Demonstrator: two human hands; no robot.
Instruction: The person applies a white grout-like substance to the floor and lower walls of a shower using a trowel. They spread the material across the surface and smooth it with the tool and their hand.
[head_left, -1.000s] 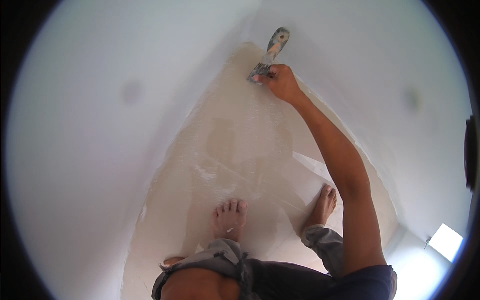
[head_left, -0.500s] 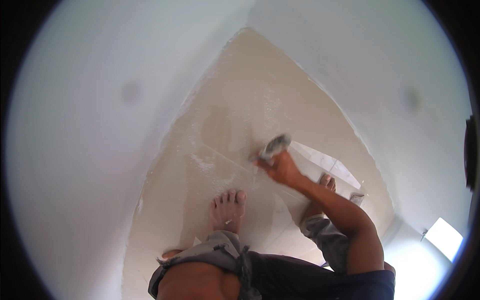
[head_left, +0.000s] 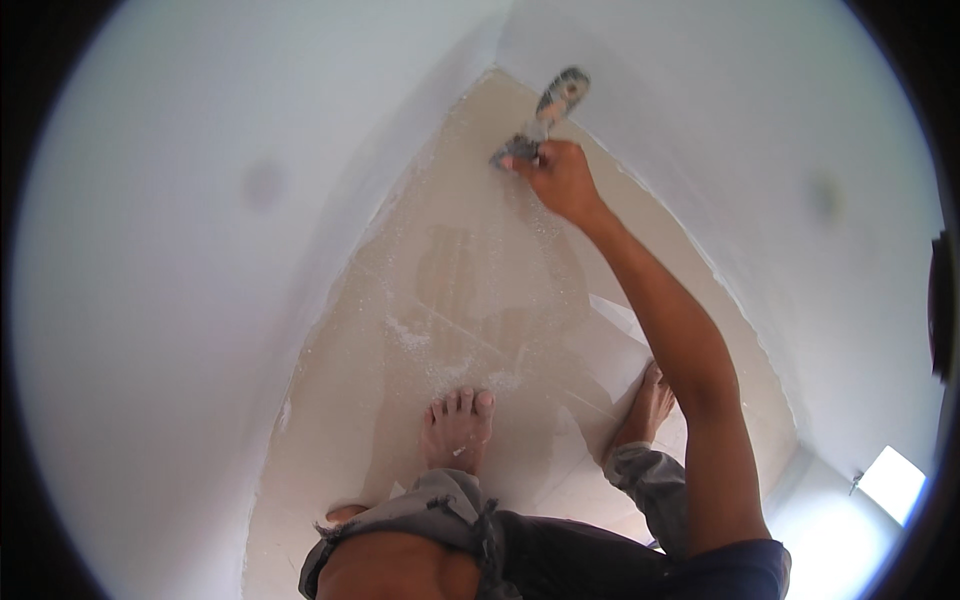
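Note:
With the fingers of my right hand [head_left: 562, 182] closed on it near the blade, a putty knife [head_left: 563, 92] is held low over the floor [head_left: 455, 200], close to the far corner. Its dark, stained handle points up and away, and the blade end lies towards the left, at or just above the floor. Whether the blade touches the surface I cannot tell. My right arm is stretched far forward. No left hand can be made out; a small patch of skin beside my left leg is too little to name.
White walls [head_left: 230, 250] [head_left: 720, 130] meet at the far corner. White residue [head_left: 408, 335] and damp-looking patches mark the floor. My bare feet [head_left: 458, 430] [head_left: 648, 405] stand on it. A pale sheet-like patch [head_left: 615, 315] lies by my right forearm. A bright opening [head_left: 892, 485] is at the lower right.
My right hand has moved away from me with the putty knife, from mid-floor to near the far corner. The arm is now straighter. My feet have hardly moved.

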